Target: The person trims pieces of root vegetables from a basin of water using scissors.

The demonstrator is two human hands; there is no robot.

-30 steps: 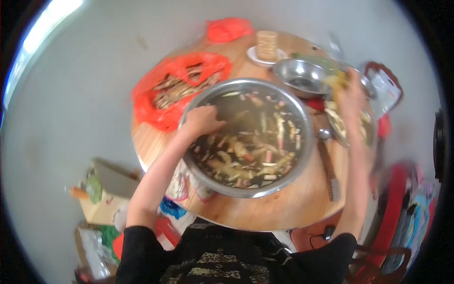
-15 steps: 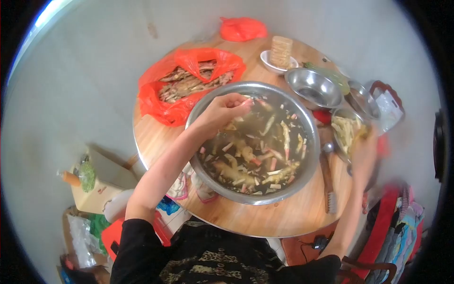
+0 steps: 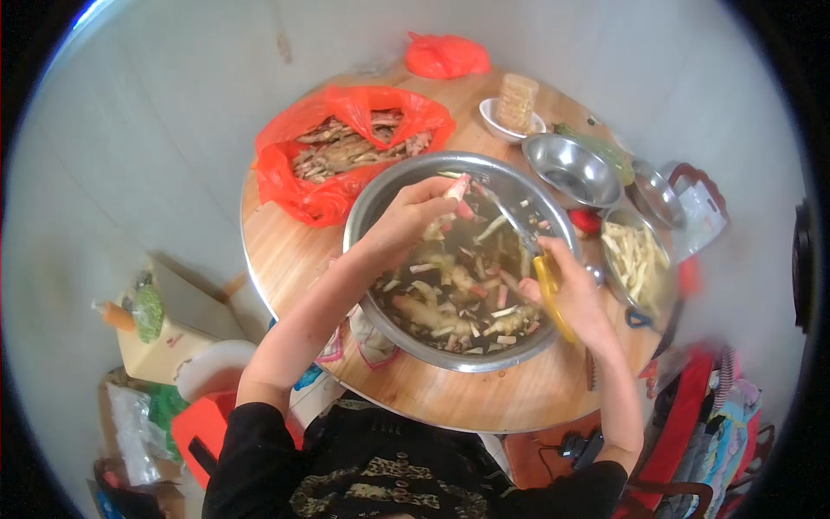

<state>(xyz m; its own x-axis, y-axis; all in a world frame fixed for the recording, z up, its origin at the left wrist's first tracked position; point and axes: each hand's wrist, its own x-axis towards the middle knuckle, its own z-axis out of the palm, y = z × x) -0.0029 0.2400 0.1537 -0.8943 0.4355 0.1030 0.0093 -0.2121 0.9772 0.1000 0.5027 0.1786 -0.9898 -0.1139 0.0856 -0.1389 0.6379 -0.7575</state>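
Note:
My left hand is closed on a pink-tipped piece of young ginger above the far part of a large steel basin. In my right hand are yellow-handled scissors, held over the basin's right side. Their metal blades point up and left toward the held piece; whether they touch it I cannot tell. Murky water fills the basin, with ginger pieces and several short pink and white cut stubs in it. Right of the basin, a steel bowl holds pale cut strips.
An open red plastic bag of brownish roots lies left of the basin. Behind it is another red bag. At the back right are a white bowl with a stacked block and a steel bowl. A brush is partly hidden by my right arm.
My right hand has moved left with the scissors, from the bowl of pale strips to over the basin. My left hand still holds its piece, now raised slightly and turned with the pink tip up.

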